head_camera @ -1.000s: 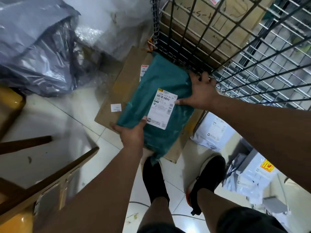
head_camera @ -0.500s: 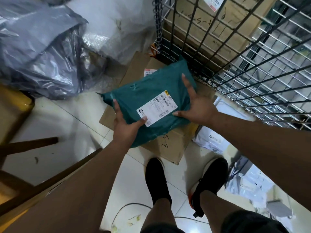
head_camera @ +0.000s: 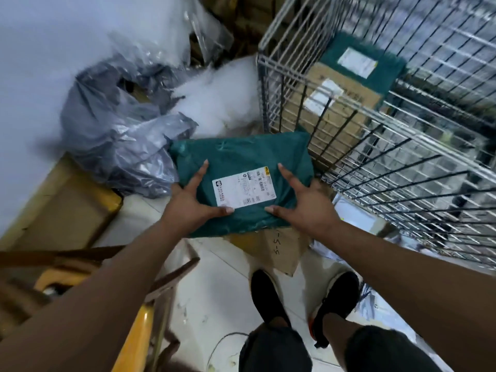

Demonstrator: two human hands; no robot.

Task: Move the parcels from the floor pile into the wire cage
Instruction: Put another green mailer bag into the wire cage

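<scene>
left hand [head_camera: 188, 202] and right hand [head_camera: 306, 208] clamp the green parcel [head_camera: 241, 162] beside the wire cage [head_camera: 375, 146]; best lifted level, clearing the rim before release

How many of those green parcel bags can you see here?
2. One green bag is held between the left hand and the right hand, just outside the wire cage. Another green bag lies inside it, on a cardboard box. More may be hidden.

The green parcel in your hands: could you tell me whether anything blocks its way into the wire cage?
Yes: the wire cage's near wall stands between the green parcel and the inside.
</scene>
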